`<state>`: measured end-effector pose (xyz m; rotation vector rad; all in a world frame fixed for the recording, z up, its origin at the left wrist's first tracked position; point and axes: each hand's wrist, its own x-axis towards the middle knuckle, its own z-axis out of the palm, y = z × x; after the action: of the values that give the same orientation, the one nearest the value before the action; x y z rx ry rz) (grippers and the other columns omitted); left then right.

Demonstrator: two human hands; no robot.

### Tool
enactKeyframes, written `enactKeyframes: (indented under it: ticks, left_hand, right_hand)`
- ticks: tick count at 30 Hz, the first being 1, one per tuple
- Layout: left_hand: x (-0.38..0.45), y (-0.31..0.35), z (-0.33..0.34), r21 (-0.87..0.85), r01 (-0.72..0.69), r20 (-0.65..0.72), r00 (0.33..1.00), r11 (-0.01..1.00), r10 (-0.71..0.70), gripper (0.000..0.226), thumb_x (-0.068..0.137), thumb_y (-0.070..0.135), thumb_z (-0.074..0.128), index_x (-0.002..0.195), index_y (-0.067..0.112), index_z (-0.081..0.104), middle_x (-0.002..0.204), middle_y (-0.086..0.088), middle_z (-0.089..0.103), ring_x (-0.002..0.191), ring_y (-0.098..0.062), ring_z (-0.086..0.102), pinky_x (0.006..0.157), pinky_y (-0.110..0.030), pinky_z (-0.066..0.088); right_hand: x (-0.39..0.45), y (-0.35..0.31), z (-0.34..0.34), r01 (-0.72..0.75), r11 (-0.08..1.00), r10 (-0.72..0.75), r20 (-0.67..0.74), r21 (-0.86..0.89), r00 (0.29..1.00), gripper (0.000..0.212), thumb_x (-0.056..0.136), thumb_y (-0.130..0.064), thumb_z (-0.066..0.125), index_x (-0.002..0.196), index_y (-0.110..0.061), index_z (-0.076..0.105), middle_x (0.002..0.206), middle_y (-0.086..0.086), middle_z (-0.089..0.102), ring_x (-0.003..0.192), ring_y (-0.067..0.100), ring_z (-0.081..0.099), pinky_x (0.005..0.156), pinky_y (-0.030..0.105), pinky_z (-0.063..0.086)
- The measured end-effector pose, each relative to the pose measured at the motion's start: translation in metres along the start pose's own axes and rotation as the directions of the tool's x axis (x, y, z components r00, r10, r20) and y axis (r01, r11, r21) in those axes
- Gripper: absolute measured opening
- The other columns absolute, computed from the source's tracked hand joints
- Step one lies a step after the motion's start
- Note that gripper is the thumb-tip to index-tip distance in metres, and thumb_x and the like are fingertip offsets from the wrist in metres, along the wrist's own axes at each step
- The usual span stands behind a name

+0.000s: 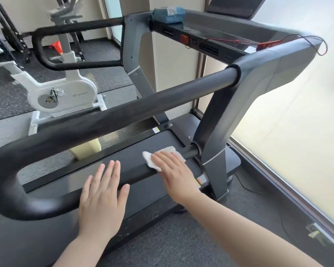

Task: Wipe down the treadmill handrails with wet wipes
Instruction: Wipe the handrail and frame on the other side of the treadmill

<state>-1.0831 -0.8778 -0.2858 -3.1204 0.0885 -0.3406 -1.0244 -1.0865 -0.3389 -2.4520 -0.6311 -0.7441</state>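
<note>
**Handrails: lower bar wipe under way**

Wet wipe sits on the lower handrail, just short of the grey upright. Right hand lies flat on it, fingers straight, pressing rather than gripping, probably for full contact along the bar. Left hand rests flat and spread on the same rail, farther from the upright, holding nothing; looks like bracing. Upper handrail runs above. Wipe pack, I think, sits on the console; blurry.

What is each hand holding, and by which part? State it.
Nothing is gripped. The right hand presses the white wet wipe flat onto the lower handrail; the left hand rests open on that rail.
</note>
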Motion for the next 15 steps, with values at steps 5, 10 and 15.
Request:
enactKeyframes:
  ticks: [5,10,15]
  left_hand:
    - [0.0,-0.003,0.0,0.006,-0.007,-0.007,1.0,1.0,0.007,0.063,0.094,0.047,0.022,0.146,0.015,0.036,0.15,-0.001,0.038,0.14,-0.02,0.031,0.112,-0.039,0.017]
    - [-0.001,0.001,0.001,-0.016,0.017,-0.001,1.0,1.0,-0.017,0.063,0.093,0.047,0.022,0.146,0.016,0.037,0.149,0.0,0.04,0.139,-0.02,0.033,0.112,-0.04,0.02]
    - [0.001,-0.001,-0.001,-0.01,-0.003,-0.002,1.0,1.0,0.003,0.062,0.094,0.047,0.023,0.147,0.016,0.035,0.15,0.001,0.038,0.139,-0.019,0.033,0.112,-0.039,0.019]
  right_hand:
    - [-0.006,0.074,-0.036,-0.038,0.953,0.062,0.071,-0.299,0.996,0.056,0.083,0.009,0.056,0.138,0.0,0.051,0.135,0.01,0.059,0.131,0.028,0.05,0.121,0.03,0.019]
    - [-0.014,-0.016,-0.007,-0.613,0.712,0.68,-0.116,0.342,0.724,0.051,0.103,-0.004,0.038,0.151,-0.022,0.033,0.155,-0.019,0.027,0.145,-0.008,0.013,0.108,0.003,0.015]
    - [0.037,-0.07,-0.015,-0.468,-0.185,0.969,0.241,0.864,0.061,0.033,0.106,-0.03,0.032,0.131,-0.035,0.053,0.116,-0.017,0.059,0.114,0.012,0.054,0.102,0.025,0.038]
